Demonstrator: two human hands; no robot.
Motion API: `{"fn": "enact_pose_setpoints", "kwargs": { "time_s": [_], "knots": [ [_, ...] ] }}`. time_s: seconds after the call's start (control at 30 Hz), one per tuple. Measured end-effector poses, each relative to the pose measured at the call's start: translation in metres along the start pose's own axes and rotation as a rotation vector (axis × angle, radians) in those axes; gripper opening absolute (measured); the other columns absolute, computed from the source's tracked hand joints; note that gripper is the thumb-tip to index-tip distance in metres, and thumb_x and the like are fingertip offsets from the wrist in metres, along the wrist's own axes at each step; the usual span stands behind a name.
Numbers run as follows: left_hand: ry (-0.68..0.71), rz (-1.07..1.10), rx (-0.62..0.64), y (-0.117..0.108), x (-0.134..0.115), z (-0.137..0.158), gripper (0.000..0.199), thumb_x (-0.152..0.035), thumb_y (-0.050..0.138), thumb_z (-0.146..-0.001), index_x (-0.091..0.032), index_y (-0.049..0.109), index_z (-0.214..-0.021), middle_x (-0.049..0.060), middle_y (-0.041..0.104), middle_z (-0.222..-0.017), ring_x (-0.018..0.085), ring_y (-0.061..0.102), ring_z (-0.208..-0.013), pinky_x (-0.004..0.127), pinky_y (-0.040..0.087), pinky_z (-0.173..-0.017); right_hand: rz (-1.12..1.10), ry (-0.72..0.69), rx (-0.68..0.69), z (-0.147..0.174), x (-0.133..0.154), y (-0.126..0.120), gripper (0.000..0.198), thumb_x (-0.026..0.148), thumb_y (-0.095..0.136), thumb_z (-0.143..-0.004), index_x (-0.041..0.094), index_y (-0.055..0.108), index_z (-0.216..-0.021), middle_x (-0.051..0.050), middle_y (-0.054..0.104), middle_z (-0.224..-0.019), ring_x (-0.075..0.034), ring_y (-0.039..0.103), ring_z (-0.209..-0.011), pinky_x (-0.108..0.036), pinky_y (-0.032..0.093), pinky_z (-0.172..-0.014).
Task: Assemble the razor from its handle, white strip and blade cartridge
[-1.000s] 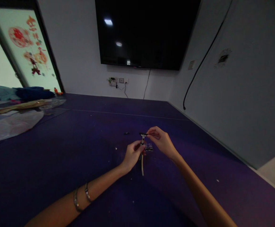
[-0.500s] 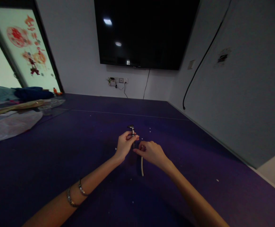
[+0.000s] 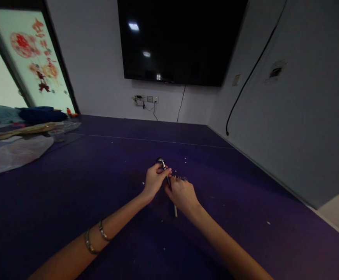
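Now the razor (image 3: 163, 165) tilts more than before.

Two bare hands meet over a purple surface (image 3: 123, 217). The left hand (image 3: 153, 181) pinches a razor (image 3: 164, 167) by its handle, dark head up and tilted left; the right hand (image 3: 185, 196) grips the handle's lower end. A pale stick (image 3: 175, 212) shows partly beneath the right hand. Two bracelets (image 3: 88, 245) circle the left forearm. Beyond: a wall-mounted TV (image 3: 181, 42), sockets (image 3: 150, 99), and, far left, a plastic bag (image 3: 20, 153) near dark blue cloth (image 3: 42, 115).
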State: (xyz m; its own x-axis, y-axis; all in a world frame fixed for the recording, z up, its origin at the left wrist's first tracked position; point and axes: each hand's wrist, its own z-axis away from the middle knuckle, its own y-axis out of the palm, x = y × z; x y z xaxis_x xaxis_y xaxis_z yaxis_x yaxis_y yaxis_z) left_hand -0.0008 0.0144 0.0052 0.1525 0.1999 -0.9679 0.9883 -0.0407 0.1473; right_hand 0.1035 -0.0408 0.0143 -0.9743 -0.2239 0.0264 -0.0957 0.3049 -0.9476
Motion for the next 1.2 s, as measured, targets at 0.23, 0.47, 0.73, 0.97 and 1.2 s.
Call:
{"fn": "enact_pose_setpoints", "kwargs": {
  "time_s": [0.23,0.47,0.73,0.97,1.2],
  "knots": [
    [0.013,-0.006,0.066,0.0,0.003,-0.001,0.02,-0.027,0.068,-0.066,-0.014,0.061,-0.08,0.005,0.068,-0.069,0.018,0.066,-0.068,0.027,0.051,-0.065,-0.099,0.017,-0.018,-0.003,-0.004,0.002,0.026,0.027,0.042,-0.083,0.012,0.063,-0.087,-0.012,0.068,-0.075,-0.02,0.065,-0.064,-0.025,0.042,-0.057],
    [-0.148,-0.117,0.01,-0.015,0.012,-0.021,0.033,-0.04,0.043,-0.083,-0.012,0.06,-0.083,0.008,0.069,-0.073,0.014,0.063,-0.058,0.022,0.043,-0.052,-0.44,0.112,0.056,-0.016,-0.022,0.023,0.031,0.027,0.052,-0.074,0.015,0.055,-0.045,-0.001,0.052,-0.043,-0.009,0.049,-0.044,-0.021,0.028,-0.046],
    [-0.198,-0.088,-0.122,-0.043,0.014,-0.049,0.028,-0.035,0.042,-0.08,-0.013,0.058,-0.074,0.008,0.068,-0.071,0.013,0.06,-0.055,0.022,0.043,-0.051,-0.583,0.263,0.288,-0.02,-0.035,0.053,0.033,0.03,0.055,-0.071,0.015,0.05,-0.041,0.003,0.043,-0.039,-0.007,0.041,-0.038,-0.02,0.022,-0.038],
    [-0.205,-0.067,-0.135,-0.048,0.015,-0.055,0.026,-0.035,0.042,-0.078,-0.013,0.057,-0.071,0.008,0.067,-0.069,0.012,0.058,-0.052,0.022,0.042,-0.049,-0.582,0.249,0.34,-0.022,-0.036,0.059,0.03,0.028,0.054,-0.071,0.014,0.055,-0.045,0.002,0.048,-0.041,-0.007,0.044,-0.04,-0.018,0.025,-0.038],
    [-0.208,-0.078,-0.121,-0.049,0.015,-0.053,0.025,-0.033,0.043,-0.077,-0.013,0.057,-0.072,0.008,0.067,-0.069,0.011,0.059,-0.052,0.02,0.042,-0.048,-0.558,0.186,0.367,-0.017,-0.033,0.054,0.024,0.024,0.053,-0.071,0.014,0.06,-0.05,0.0,0.053,-0.044,-0.009,0.05,-0.044,-0.018,0.028,-0.04]
  ]
}}
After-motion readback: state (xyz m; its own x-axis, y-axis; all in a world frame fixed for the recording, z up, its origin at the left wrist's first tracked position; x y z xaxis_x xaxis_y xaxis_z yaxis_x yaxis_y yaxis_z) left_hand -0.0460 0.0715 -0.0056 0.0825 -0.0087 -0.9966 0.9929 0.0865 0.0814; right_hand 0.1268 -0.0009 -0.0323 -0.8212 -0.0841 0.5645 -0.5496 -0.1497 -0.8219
